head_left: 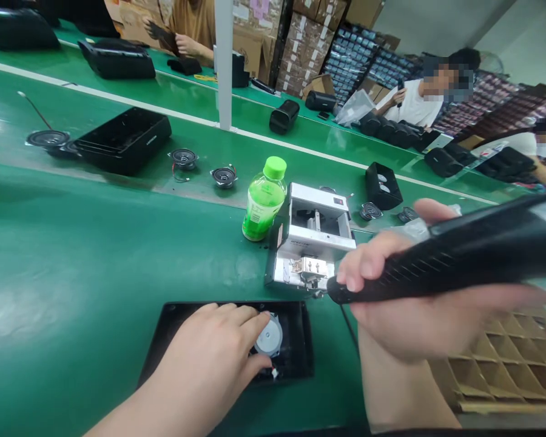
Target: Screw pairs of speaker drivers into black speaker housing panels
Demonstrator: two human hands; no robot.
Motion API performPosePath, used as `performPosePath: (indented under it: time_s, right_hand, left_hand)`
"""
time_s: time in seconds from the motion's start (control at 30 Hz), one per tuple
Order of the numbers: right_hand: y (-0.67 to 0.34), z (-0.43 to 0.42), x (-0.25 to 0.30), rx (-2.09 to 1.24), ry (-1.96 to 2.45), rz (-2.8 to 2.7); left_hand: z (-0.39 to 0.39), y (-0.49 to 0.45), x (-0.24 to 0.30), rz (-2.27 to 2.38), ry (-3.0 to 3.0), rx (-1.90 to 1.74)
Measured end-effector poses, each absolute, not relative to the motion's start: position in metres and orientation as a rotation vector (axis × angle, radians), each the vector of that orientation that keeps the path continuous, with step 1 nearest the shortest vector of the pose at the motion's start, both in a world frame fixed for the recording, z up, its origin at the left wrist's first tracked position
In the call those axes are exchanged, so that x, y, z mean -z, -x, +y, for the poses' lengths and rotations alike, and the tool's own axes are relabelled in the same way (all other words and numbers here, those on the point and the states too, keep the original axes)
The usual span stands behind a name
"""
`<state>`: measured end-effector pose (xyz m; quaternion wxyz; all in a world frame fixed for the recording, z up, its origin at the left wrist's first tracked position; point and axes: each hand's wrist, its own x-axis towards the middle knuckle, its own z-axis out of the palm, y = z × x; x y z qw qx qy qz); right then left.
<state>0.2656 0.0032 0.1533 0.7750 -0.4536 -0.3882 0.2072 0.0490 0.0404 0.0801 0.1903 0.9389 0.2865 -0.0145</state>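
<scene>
My left hand [218,346] lies on a black speaker housing [295,358] at the near edge of the green bench, its fingers curled beside the round grey speaker driver [269,335] set in it. In my right hand [404,315], held above the bench to the right, is a black electric screwdriver [459,255], gripped round its body. The tool's tip points left, toward a small white and silver machine [316,240] just beyond the housing.
A green bottle [262,200] stands left of the machine. Loose speaker drivers [224,176] and black housings [125,139] lie on the conveyor belt behind. A cardboard divider tray [505,364] sits at the right. Other people work across the line.
</scene>
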Motion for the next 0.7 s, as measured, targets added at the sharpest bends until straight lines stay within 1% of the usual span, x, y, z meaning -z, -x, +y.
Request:
performPosePath:
  time_s: [0.17, 0.43, 0.7]
  right_hand:
    - [-0.250, -0.036, -0.165, -0.535, 0.987, -0.776]
    - [-0.233, -0.055, -0.123, -0.626, 0.948, -0.823]
    - [-0.230, -0.056, -0.111, -0.668, 0.970, -0.843]
  left_hand:
    - [0.041, -0.053, -0.084, 0.765, -2.654, 0.113]
    - [0.042, -0.055, -0.081, 0.763, -2.667, 0.055]
    - [0.039, -0.053, -0.081, 0.736, -2.671, 0.043]
